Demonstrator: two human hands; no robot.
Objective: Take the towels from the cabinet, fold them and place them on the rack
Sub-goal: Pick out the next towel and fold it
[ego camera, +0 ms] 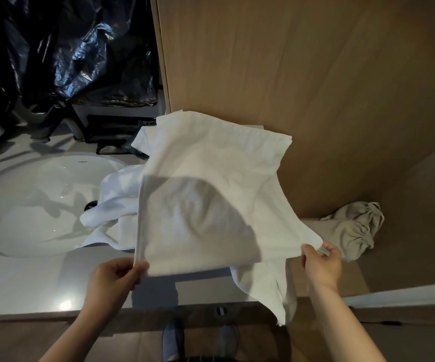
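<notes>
The left hand (118, 275) and the right hand (320, 265), closest to the lens, each pinch one near corner of a white towel (206, 194), thumb on top and fingers curled beneath the hem, nothing else in either grip. The towel is held spread above the countertop (28, 280), just right of the sink (36, 205). Its near edge is stretched between the two hands and its far hem reaches to the wooden panel (315, 74). Its long axis appears to run away from the person, from the hands toward the panel, leaning a little to the right, with the broad face turned up and sagging slightly in the middle. The step in hand looks like the first fold. To do it well, keep the near edge taut and level, carry both corners forward together to meet the far hem, then check that the side edges line up before pressing the crease flat (the left side hem already shows as a straight band, a handy guide). A heap of other white towels (114, 202) lies underneath, one end spilling over the counter's front edge, so the fold may sit unevenly unless it is laid on a flatter patch. A crumpled beige cloth (354, 228) sits to the right. No rack is in view.
</notes>
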